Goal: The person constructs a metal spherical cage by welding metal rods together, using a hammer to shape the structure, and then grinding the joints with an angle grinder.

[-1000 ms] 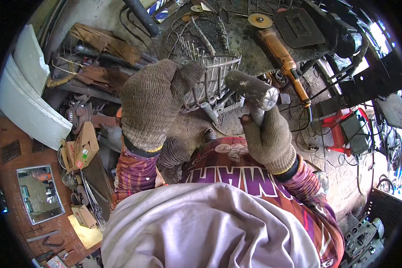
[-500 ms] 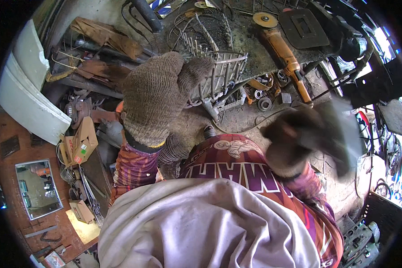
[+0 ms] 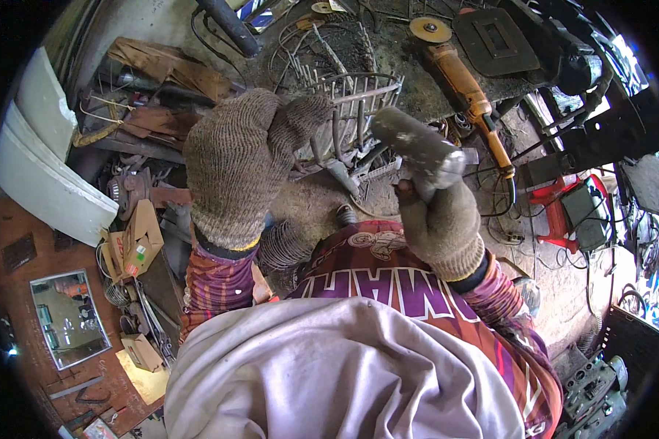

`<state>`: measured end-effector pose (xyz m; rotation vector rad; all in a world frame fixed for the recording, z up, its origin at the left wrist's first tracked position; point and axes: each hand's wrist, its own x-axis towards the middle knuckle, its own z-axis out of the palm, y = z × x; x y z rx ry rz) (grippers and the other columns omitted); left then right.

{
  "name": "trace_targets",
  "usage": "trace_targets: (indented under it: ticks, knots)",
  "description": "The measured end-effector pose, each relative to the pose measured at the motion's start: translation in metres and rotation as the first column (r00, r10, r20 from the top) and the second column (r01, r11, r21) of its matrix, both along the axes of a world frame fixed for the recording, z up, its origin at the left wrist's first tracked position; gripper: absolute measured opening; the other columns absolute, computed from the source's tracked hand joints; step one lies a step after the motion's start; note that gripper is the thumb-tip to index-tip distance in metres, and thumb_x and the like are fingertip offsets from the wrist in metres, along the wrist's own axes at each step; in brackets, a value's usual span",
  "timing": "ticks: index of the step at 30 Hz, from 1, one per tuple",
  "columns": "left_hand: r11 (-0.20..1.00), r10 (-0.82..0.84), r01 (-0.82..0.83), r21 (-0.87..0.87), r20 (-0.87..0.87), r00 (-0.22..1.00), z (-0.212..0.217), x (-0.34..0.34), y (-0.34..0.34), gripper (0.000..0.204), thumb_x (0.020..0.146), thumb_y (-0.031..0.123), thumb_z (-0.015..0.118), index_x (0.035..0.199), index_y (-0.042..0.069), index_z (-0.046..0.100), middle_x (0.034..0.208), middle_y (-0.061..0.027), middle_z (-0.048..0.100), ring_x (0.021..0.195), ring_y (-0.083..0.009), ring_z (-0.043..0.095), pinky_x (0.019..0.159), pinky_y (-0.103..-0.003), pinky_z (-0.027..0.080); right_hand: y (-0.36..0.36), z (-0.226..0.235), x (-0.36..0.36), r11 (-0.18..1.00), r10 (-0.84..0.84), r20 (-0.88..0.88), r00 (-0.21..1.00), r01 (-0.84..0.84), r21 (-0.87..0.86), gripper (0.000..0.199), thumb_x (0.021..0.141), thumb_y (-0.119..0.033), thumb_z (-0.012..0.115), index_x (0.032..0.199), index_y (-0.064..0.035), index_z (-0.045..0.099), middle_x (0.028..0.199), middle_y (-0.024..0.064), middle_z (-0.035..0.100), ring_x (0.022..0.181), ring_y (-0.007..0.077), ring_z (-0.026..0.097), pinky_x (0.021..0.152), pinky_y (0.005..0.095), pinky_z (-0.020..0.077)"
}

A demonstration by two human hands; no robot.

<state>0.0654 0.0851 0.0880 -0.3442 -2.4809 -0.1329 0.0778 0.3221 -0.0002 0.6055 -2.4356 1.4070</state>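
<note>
My left hand point(image 3: 238, 157), in a grey-brown knitted glove, is closed on the near left side of a frame of welded metal rods point(image 3: 362, 117). Its fingertips are hidden behind the glove's back. The frame leans at the edge of a dark worktable. In my right hand point(image 3: 445, 223), also gloved, is a hammer with a thick, worn steel head point(image 3: 414, 143). The fingers wrap its handle, which is mostly hidden. The head is held up just to the right of the rod frame, and I cannot tell whether they touch.
An orange angle grinder point(image 3: 465, 88) lies on the worktable point(image 3: 410, 91), beside a dark welding shield point(image 3: 496, 42). A red-and-grey machine point(image 3: 586, 212) with cables stands at right. At left are cardboard boxes point(image 3: 135, 241), white curved panels point(image 3: 44, 168) and a mirror point(image 3: 69, 318).
My right hand has swung the hammer up and leftward, toward the rod frame; it was blurred farther right before. My left hand has shifted slightly left and keeps its grip.
</note>
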Motion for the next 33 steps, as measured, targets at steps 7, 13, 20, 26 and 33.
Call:
trace_targets:
  ticks: [7, 13, 20, 26, 33]
  knots:
    - [0.998, -0.021, 0.02, 0.065, 0.012, 1.0, -0.004, -0.006, -0.002, 0.036, 0.089, 0.042, 0.066, 0.076, 0.008, 0.062, 0.068, -0.0124, 0.059, 0.066, -0.0337, 0.062, 0.059, -0.043, 0.049, 0.006, 0.001, 0.004, 0.931, -0.048, 0.189, 0.981, 0.112, -0.348, 0.028, 0.087, -0.012, 0.063, 0.113, -0.0037, 0.057, 0.112, 0.0188, 0.065, 0.095, 0.0298, 0.068, 0.076, 0.0428, 0.054]
    - [0.999, -0.004, 0.001, -0.044, -0.072, 0.997, -0.016, -0.022, -0.017, 0.04, 0.089, 0.045, 0.066, 0.075, 0.008, 0.063, 0.071, -0.0127, 0.062, 0.068, -0.0334, 0.063, 0.06, -0.043, 0.049, -0.004, 0.022, -0.007, 0.976, -0.041, 0.179, 0.983, 0.001, 0.217, 0.034, 0.084, -0.014, 0.065, 0.113, -0.0006, 0.055, 0.084, 0.0202, 0.066, 0.076, 0.0435, 0.065, 0.065, 0.0479, 0.0525]
    - [0.998, -0.049, 0.052, 0.029, -0.106, 0.993, -0.002, -0.013, -0.016, 0.029, 0.088, 0.029, 0.071, 0.077, 0.002, 0.066, 0.068, -0.0144, 0.062, 0.063, -0.0317, 0.064, 0.058, -0.04, 0.049, 0.003, 0.002, 0.0, 0.999, 0.003, 0.077, 0.997, -0.006, 0.048, 0.037, 0.083, -0.015, 0.068, 0.115, 0.0007, 0.055, 0.083, 0.0231, 0.066, 0.076, 0.0438, 0.066, 0.063, 0.0467, 0.0523]
    - [0.981, -0.044, 0.042, 0.19, 0.003, 0.999, -0.005, -0.006, -0.023, 0.029, 0.089, 0.028, 0.072, 0.081, 0.001, 0.067, 0.067, -0.012, 0.061, 0.061, -0.0276, 0.063, 0.056, -0.037, 0.045, -0.004, 0.005, -0.003, 0.997, 0.042, -0.004, 0.999, -0.042, -0.066, 0.034, 0.084, -0.014, 0.068, 0.113, -0.0002, 0.058, 0.088, 0.0218, 0.067, 0.078, 0.0423, 0.067, 0.065, 0.0442, 0.0536]
    - [0.949, -0.07, 0.062, 0.308, 0.012, 0.997, -0.008, 0.0, -0.026, 0.027, 0.087, 0.028, 0.075, 0.081, 0.003, 0.068, 0.069, -0.0081, 0.065, 0.06, -0.0198, 0.063, 0.056, -0.032, 0.046, -0.003, -0.001, 0.003, 0.989, 0.132, -0.032, 0.991, -0.134, -0.07, 0.042, 0.082, -0.016, 0.072, 0.117, 0.001, 0.058, 0.093, 0.0212, 0.068, 0.082, 0.0396, 0.068, 0.069, 0.0427, 0.0548]
